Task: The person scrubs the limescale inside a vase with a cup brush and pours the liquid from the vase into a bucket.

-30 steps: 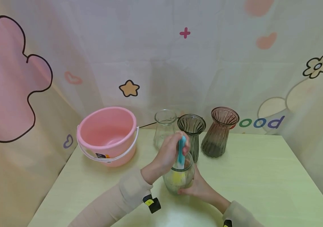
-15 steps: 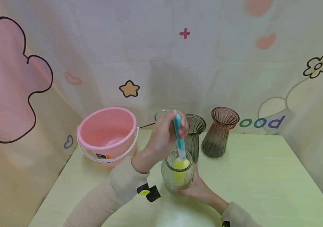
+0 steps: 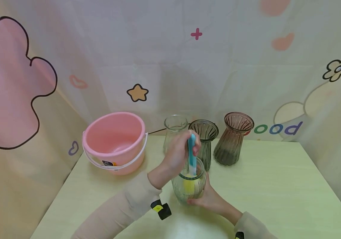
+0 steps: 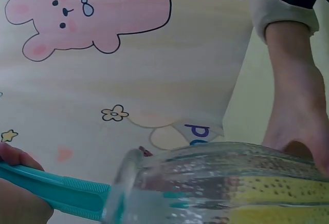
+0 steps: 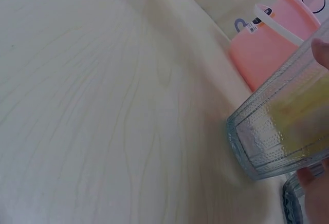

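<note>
My left hand grips the teal handle of a sponge brush. The yellow sponge head is down inside a clear ribbed glass vase, seen through its wall. My right hand holds the vase low on its right side, with the thumb across the front. In the left wrist view the teal handle enters the mouth of the vase. In the right wrist view fingers lie against the vase's lower part, and yellow shows inside.
Behind the hands stand a clear vase, a grey ribbed vase and a reddish-grey vase. A pink bucket with a white handle is at the back left. The pale table meets a printed curtain.
My left hand lifted the brush until its sponge rose to the vase's mouth, then pushed it down again. My right hand stayed on the vase.
</note>
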`<state>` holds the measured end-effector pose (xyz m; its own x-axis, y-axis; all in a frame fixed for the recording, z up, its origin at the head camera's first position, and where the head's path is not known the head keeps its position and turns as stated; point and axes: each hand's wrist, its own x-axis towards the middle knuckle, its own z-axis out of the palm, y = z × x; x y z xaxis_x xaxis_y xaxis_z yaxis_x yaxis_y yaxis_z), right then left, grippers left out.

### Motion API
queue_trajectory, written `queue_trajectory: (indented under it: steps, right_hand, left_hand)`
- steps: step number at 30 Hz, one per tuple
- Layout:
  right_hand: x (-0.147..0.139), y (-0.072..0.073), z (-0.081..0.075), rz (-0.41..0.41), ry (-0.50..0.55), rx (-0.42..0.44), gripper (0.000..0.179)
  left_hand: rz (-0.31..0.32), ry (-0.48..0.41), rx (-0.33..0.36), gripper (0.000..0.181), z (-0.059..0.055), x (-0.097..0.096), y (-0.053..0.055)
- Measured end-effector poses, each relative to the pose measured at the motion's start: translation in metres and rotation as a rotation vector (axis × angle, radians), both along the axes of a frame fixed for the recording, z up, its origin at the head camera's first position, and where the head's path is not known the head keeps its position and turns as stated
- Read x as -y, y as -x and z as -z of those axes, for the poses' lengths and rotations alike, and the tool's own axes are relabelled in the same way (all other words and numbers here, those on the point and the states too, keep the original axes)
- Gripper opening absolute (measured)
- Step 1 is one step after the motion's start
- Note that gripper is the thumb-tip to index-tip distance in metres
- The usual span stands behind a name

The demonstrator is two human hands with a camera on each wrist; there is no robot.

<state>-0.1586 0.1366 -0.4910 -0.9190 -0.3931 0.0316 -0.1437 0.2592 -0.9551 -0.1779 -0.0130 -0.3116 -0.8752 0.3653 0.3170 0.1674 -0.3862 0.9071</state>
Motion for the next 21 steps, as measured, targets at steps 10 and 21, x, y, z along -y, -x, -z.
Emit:
queue_trajectory:
  steps: [10, 21]
  right_hand:
    - [-0.011, 0.001, -0.004, -0.090, -0.076, 0.103, 0.117]
    - [-0.011, 0.004, 0.000, -0.079, 0.033, -0.032, 0.114]
  left_hand:
    - [-0.013, 0.036, 0.020, 0.037, 0.027, -0.002, 0.009]
    - [0.002, 0.035, 0.035, 0.036, 0.028, -0.001, 0.006]
